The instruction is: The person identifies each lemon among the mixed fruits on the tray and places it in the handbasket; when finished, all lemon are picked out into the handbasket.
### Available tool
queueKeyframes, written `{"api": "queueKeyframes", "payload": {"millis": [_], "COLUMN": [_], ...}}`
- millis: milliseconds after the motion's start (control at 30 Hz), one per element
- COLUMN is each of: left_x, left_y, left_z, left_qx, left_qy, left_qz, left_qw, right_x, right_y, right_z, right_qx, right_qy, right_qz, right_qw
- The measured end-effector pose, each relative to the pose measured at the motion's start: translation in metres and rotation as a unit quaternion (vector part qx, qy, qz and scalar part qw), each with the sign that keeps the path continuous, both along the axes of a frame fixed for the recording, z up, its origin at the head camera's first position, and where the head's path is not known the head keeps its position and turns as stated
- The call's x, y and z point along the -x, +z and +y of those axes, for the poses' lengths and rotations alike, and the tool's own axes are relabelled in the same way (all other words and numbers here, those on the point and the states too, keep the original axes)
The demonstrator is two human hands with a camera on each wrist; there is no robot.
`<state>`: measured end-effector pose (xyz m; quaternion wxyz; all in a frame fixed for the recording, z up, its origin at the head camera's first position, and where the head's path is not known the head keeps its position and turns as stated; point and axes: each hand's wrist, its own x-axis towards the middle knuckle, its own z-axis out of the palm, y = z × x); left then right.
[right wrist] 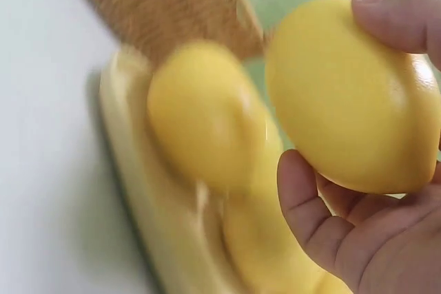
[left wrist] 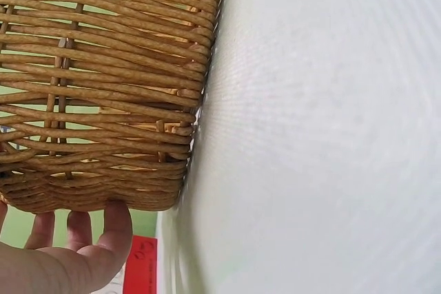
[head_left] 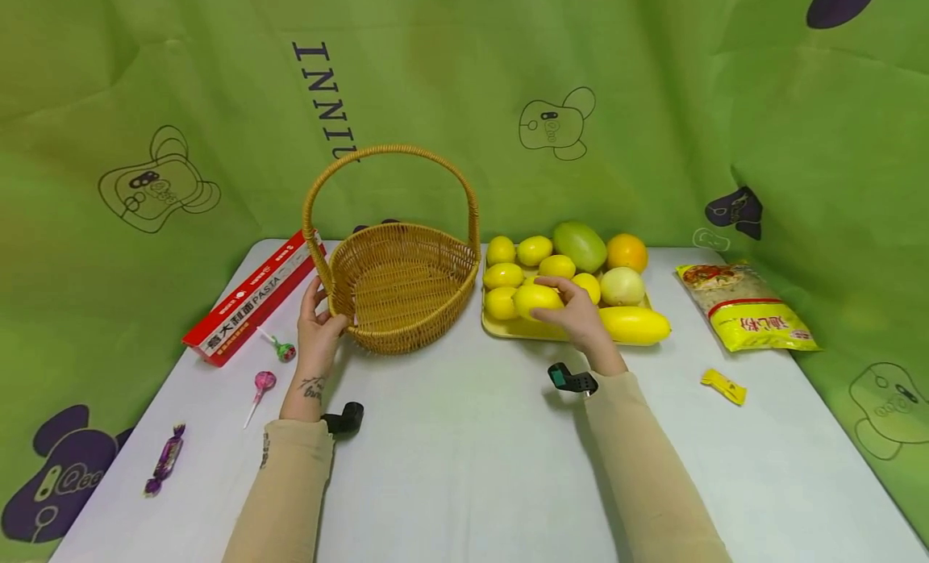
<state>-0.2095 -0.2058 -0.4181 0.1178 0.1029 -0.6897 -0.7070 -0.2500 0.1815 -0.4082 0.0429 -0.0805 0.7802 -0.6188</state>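
A wicker basket (head_left: 399, 285) with a tall handle stands at the table's middle, with nothing in it. My left hand (head_left: 319, 325) holds its left rim, thumb against the weave (left wrist: 103, 101). To its right a yellow tray (head_left: 508, 327) carries several lemons, a green melon (head_left: 579, 245), an orange (head_left: 627, 252) and a long yellow fruit (head_left: 635, 325). My right hand (head_left: 573, 309) grips one lemon (head_left: 537, 299) above the tray's front; close up, fingers and thumb curl round the lemon (right wrist: 351, 98), with another lemon (right wrist: 203, 122) behind it.
A red pasta box (head_left: 250, 298) lies left of the basket, with two lollipops (head_left: 263, 381) and a wrapped candy (head_left: 165, 460) nearer me. At the right lie a noodle packet (head_left: 743, 305) and a small yellow sachet (head_left: 724, 385). Green cloth hangs behind.
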Motion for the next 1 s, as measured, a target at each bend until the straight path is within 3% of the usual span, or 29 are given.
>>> {"api": "queueKeyframes", "payload": {"millis": [167,300,500,667,800,1000], "left_x": [0.0,0.0,-0.001,-0.002,-0.001,-0.003], "left_y": [-0.001,0.0,0.001,0.001,0.001,0.0], "left_z": [0.001,0.0,-0.001,-0.001,-0.001,-0.002], "left_qx": [-0.003,-0.001,0.001,0.004,0.0,0.003], "left_qy": [-0.008,-0.014,-0.018,-0.023,-0.025,-0.021], "left_qz": [-0.003,-0.007,-0.003,-0.003,-0.005,-0.003], "left_qw": [1.0,0.9999,0.9998,0.9997,0.9997,0.9998], "right_x": [0.002,0.006,0.012,0.013,0.012,0.012], "right_y": [0.02,0.032,0.038,0.036,0.034,0.032], "right_z": [-0.039,-0.081,-0.143,-0.178,-0.189,-0.184], "right_qx": [0.127,0.161,0.124,0.076,0.065,0.065], "right_qy": [0.039,0.082,0.143,0.17,0.176,0.174], "right_qz": [-0.002,0.009,-0.003,-0.011,-0.016,0.015], "right_qw": [0.991,0.984,0.982,0.982,0.982,0.982]}}
